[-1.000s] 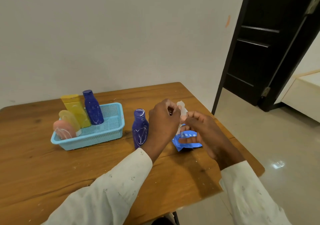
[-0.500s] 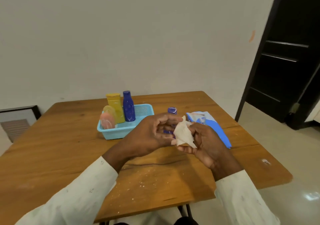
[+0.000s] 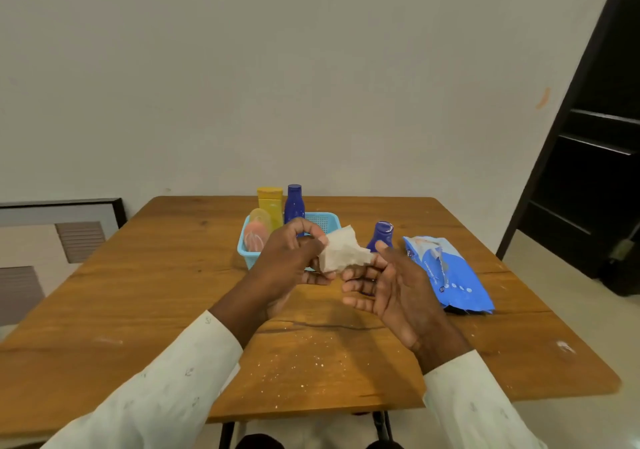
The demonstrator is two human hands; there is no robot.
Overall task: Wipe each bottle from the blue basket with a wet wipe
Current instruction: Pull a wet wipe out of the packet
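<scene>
A white wet wipe (image 3: 341, 249) is held up above the middle of the wooden table (image 3: 145, 296). My left hand (image 3: 291, 258) pinches its left edge. My right hand (image 3: 388, 286) lies palm up with straight fingers under the wipe's right corner. Behind them sits the blue basket (image 3: 325, 220) holding a yellow bottle (image 3: 271, 204), a dark blue bottle (image 3: 294, 203) and a pink bottle (image 3: 255, 235). A second dark blue bottle (image 3: 382, 235) stands on the table right of the basket, partly hidden by my right hand.
A blue pack of wet wipes (image 3: 446, 272) lies on the table to the right of my hands. A dark door (image 3: 595, 158) stands at the right. A framed picture (image 3: 62, 220) leans on the wall at the left. Pale crumbs dot the near tabletop.
The wipe has been pulled out of the pack and is spread wider between my hands. The right hand's fingers have straightened. The camera has swung left and back.
</scene>
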